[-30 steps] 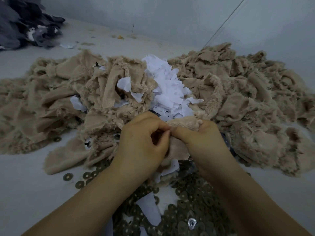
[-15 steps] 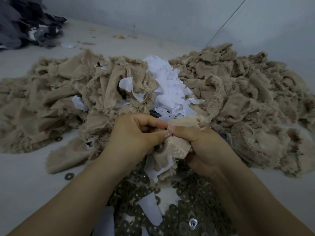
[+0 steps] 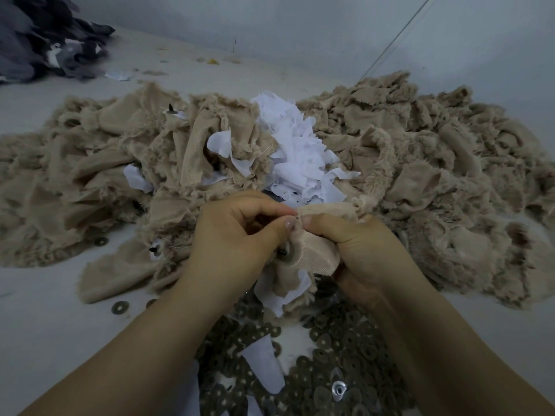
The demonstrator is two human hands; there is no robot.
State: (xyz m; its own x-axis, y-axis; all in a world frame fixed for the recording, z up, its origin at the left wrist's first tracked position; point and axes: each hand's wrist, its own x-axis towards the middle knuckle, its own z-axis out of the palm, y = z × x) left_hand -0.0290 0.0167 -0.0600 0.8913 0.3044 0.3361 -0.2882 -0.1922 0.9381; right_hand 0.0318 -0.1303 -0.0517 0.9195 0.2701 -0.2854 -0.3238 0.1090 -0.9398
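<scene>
- Fabric scrap (image 3: 315, 253), beige, woven on the face that shows and fuzzy along its frayed edges, is up off the worktop (image 3: 45, 325) near the front edge, caught between both hands.
- Left hand (image 3: 237, 235): fingers curled in, thumb and forefinger pinching the top edge of the cloth.
- Right hand (image 3: 354, 250): thumb tip meets the left thumb right at that edge, the other fingers wrapped round the bunched cloth from beneath.
- Long axis runs roughly from the far right down toward the front edge, ending in a ragged tail with white lining (image 3: 276, 292) hanging low.
- A round dark stud (image 3: 283, 254) sits in the cloth just below the left thumb. It looks like metal, but it's half hidden, so I can't be sure.
- Under the hands there's a heap of dull bronze washers (image 3: 330, 340), flat rings with centre holes, and one shiny eyelet (image 3: 339, 389) among them.
- Behind, a beige pile (image 3: 90, 175) of the same fuzzy cloth sprawls across the worktop's middle, with crisp white scraps (image 3: 297, 154) at its centre.
- Dark cloth (image 3: 39, 40) is heaped in the far left corner.
</scene>
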